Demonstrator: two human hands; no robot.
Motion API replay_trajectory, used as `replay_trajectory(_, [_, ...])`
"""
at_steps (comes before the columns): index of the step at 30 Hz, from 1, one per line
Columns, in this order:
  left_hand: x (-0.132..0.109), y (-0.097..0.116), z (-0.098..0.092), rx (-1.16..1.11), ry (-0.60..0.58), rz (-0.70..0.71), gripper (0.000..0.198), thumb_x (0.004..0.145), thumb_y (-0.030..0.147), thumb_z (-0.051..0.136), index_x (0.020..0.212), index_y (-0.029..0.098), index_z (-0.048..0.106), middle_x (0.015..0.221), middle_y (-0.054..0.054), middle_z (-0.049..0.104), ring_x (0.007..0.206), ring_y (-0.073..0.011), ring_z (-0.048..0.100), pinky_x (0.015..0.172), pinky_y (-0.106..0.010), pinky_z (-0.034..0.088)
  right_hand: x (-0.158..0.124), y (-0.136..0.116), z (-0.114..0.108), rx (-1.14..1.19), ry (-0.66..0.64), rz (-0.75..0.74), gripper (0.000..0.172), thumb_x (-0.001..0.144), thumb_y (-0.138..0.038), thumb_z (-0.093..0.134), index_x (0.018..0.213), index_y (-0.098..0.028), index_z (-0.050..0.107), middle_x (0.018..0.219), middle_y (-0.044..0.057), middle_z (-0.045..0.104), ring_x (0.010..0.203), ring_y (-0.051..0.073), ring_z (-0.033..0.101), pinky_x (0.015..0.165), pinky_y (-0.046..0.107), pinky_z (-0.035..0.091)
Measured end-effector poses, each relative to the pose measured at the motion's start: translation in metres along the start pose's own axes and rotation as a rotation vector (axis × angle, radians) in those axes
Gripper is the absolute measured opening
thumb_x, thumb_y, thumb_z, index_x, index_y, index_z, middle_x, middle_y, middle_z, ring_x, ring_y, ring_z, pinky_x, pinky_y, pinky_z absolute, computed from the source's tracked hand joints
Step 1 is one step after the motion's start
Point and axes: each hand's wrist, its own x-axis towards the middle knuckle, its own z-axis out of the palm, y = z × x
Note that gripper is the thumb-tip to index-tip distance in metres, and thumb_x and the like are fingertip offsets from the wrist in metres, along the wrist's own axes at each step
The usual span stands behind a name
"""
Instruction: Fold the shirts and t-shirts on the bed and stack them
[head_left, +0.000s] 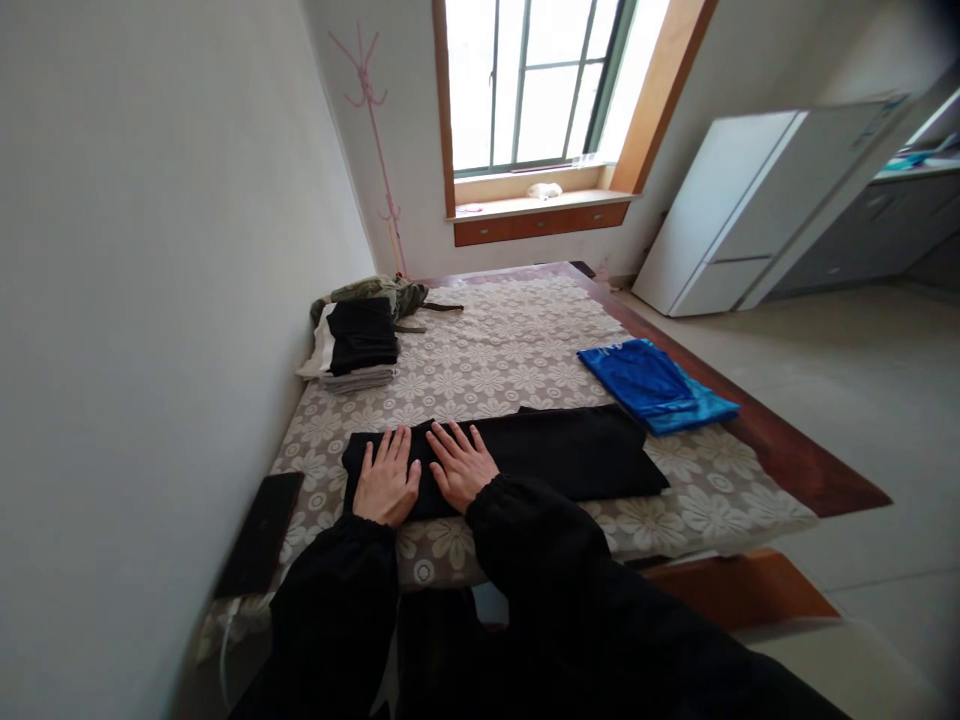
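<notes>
A black folded garment (562, 450) lies lengthwise across the near side of the table, made into a long strip. Flat on its left end rests my left hand (388, 480), fingers stretched out and a little apart. Beside it, my right hand (461, 465) also presses flat on the cloth with spread fingers. Both hands hold nothing; the two thumbs point toward each other with a small gap. Whether the garment is trousers or a top, I cannot tell.
A floral cloth (487, 350) covers the table (817, 470). Blue folded clothing (645, 380) lies at the right. Along the left wall are a folded clothes stack (360, 340), an olive bag (405, 295) and a dark phone or tablet (262, 530) with a white cable. A wooden seat (742, 585) stands near right.
</notes>
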Motion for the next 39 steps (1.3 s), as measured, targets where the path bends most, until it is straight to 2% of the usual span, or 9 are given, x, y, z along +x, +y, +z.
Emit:
replay_trajectory(7, [0.000,0.000,0.000,-0.031,0.005,-0.020,0.064,0.102,0.035,0.033,0.163,0.018,0.030,0.166,-0.006,0.035,0.156,-0.0254,0.028,0.129,-0.051,0.017,-0.036,0.083,-0.014,-0.100,0.088,0.194,0.060,0.104,-0.041,0.034,0.161,-0.020,0.037,0.168,0.004,0.033,0.156,0.024,0.025,0.128,0.050,0.012])
replay_trajectory(12, [-0.001,0.000,-0.001,-0.019,0.012,-0.025,0.062,0.103,0.036,0.030,0.162,0.018,0.032,0.166,-0.005,0.036,0.156,-0.0249,0.028,0.129,-0.050,0.014,-0.054,0.120,-0.017,-0.191,0.124,0.265,0.061,0.104,-0.040,0.031,0.163,-0.022,0.033,0.168,0.003,0.031,0.156,0.023,0.025,0.128,0.051,0.014])
replay_trajectory(16, [-0.008,-0.014,-0.003,0.006,0.027,-0.081,0.063,0.103,0.043,0.031,0.161,0.019,0.036,0.166,-0.005,0.036,0.156,-0.0267,0.028,0.129,-0.050,0.016,-0.068,0.153,-0.021,-0.258,0.129,0.324,0.063,0.104,-0.042,0.030,0.164,-0.024,0.031,0.168,0.002,0.032,0.156,0.024,0.026,0.128,0.052,0.014])
replay_trajectory(22, [-0.015,-0.035,-0.005,-0.006,0.008,-0.115,0.066,0.102,0.053,0.035,0.160,0.022,0.039,0.165,-0.007,0.039,0.155,-0.0288,0.030,0.126,-0.048,0.024,-0.090,0.208,-0.039,-0.335,0.100,0.461,0.063,0.102,-0.047,0.030,0.161,-0.025,0.038,0.167,0.001,0.035,0.155,0.028,0.026,0.126,0.057,0.017])
replay_trajectory(30, [-0.014,-0.035,-0.004,-0.035,0.016,-0.171,0.071,0.101,0.057,0.034,0.159,0.014,0.038,0.164,-0.010,0.042,0.154,-0.0273,0.033,0.124,-0.044,0.029,-0.099,0.231,-0.049,-0.286,0.109,0.474,0.063,0.101,-0.051,0.030,0.158,-0.025,0.043,0.166,0.002,0.038,0.154,0.024,0.030,0.125,0.048,0.024])
replay_trajectory(34, [-0.015,-0.040,-0.002,-0.084,0.040,-0.178,0.064,0.102,0.050,0.035,0.157,0.017,0.041,0.163,-0.009,0.044,0.152,-0.0254,0.036,0.124,-0.042,0.029,-0.104,0.242,-0.055,-0.218,0.115,0.427,0.063,0.101,-0.051,0.033,0.156,-0.022,0.046,0.164,0.004,0.042,0.151,0.022,0.036,0.123,0.042,0.030])
replay_trajectory(39, [-0.005,-0.052,-0.009,-0.141,0.014,-0.160,0.053,0.103,0.037,0.034,0.150,0.018,0.051,0.156,-0.008,0.053,0.147,-0.0223,0.044,0.122,-0.038,0.034,-0.107,0.248,-0.067,-0.200,0.134,0.354,0.055,0.102,-0.039,0.034,0.152,-0.020,0.051,0.160,0.007,0.048,0.147,0.021,0.042,0.121,0.039,0.033])
